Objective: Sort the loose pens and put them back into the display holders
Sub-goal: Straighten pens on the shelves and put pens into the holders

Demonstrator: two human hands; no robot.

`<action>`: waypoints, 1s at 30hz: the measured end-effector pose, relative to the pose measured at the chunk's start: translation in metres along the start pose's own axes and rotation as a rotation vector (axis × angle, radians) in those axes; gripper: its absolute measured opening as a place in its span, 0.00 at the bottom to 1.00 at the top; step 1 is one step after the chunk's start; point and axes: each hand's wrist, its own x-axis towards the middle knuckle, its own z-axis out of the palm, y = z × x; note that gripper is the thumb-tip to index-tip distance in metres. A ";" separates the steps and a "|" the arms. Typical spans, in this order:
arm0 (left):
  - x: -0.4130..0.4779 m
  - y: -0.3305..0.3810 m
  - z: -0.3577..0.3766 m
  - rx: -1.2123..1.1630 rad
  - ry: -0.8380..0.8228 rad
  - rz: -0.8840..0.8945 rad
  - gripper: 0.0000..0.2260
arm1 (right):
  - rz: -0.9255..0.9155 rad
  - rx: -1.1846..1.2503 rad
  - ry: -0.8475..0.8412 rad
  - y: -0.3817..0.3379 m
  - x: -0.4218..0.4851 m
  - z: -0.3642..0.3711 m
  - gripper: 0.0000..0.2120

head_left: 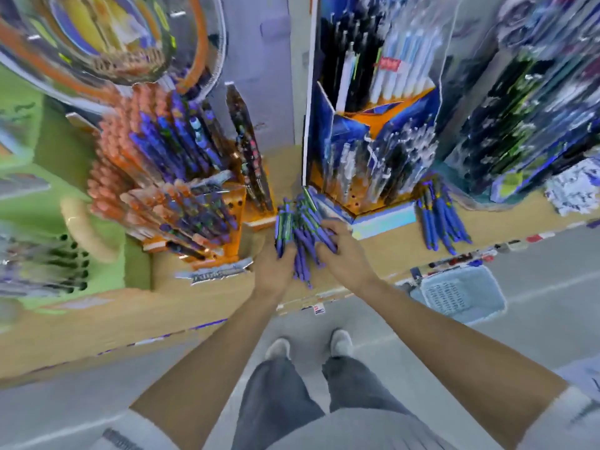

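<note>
Fingers [287,258] of my left hand [274,274] and right hand [345,254] clasp slim purple plastic pens [300,237], probably light, slippery, best gripped mid-barrel.

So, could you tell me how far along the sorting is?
Done: the orange display holder and blue display holder hold many pens. In hand: left hand and right hand grip a purple pen bundle. Left: loose blue pens lie on the wooden shelf.

Blur smears the display holders [236,211]; left hand [274,271] and right hand [345,254] cover part of the pens [300,233]
</note>
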 end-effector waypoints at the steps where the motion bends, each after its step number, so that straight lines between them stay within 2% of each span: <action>1: -0.011 0.019 -0.002 0.008 0.038 -0.001 0.14 | -0.023 -0.014 -0.025 0.000 0.006 -0.002 0.20; 8: -0.028 0.030 -0.001 0.018 0.134 -0.086 0.14 | -0.119 -0.095 -0.117 -0.009 0.028 0.002 0.24; 12: -0.029 0.031 -0.003 0.038 0.131 -0.103 0.18 | -0.170 -0.289 -0.168 -0.006 0.030 0.002 0.29; 15: -0.028 0.032 -0.003 0.062 0.114 -0.099 0.17 | -0.251 -0.362 -0.149 -0.001 0.026 0.002 0.31; 19: -0.027 0.034 -0.003 0.054 0.094 -0.109 0.12 | -0.326 -0.449 -0.071 0.006 0.022 0.003 0.26; 23: -0.028 0.036 0.001 -0.029 0.090 -0.144 0.18 | -0.302 -0.350 -0.103 0.006 0.022 -0.003 0.24; 24: -0.029 0.040 0.002 -0.049 0.087 -0.149 0.16 | -0.293 -0.319 -0.105 0.005 0.022 -0.006 0.23; 26: -0.029 0.047 0.006 -0.087 0.083 -0.163 0.10 | -0.252 -0.254 -0.091 0.003 0.019 -0.014 0.17; 30: -0.026 0.059 0.015 -0.324 0.065 -0.200 0.07 | -0.058 0.002 -0.158 -0.006 0.013 -0.027 0.03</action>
